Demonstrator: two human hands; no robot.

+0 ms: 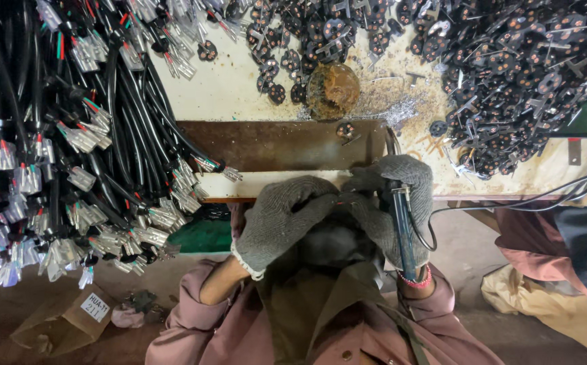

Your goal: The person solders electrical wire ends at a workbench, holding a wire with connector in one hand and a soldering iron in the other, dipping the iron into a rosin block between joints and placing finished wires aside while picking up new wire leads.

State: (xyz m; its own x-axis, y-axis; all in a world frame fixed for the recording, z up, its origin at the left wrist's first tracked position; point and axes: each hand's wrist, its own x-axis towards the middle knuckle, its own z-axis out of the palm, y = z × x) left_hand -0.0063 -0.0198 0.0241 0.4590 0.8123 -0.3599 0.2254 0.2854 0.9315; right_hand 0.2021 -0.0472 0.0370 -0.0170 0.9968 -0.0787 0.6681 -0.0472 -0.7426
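Both my hands wear grey knit gloves and meet just below the workbench's front edge. My right hand (393, 203) grips a soldering iron (401, 230) with a blue handle, its tip pointing up toward the bench. My left hand (281, 220) is closed around a small part with thin red wires (342, 200), held against the right hand's fingers. The part itself is mostly hidden by the gloves.
A big bundle of black cables with clear-sleeved terminals (70, 135) hangs at the left. Heaps of small black round plug parts (523, 67) cover the bench's back and right. A brown flux-crusted tin (332, 91) sits behind a brown metal strip (273, 143). A cardboard box (63, 321) lies on the floor.
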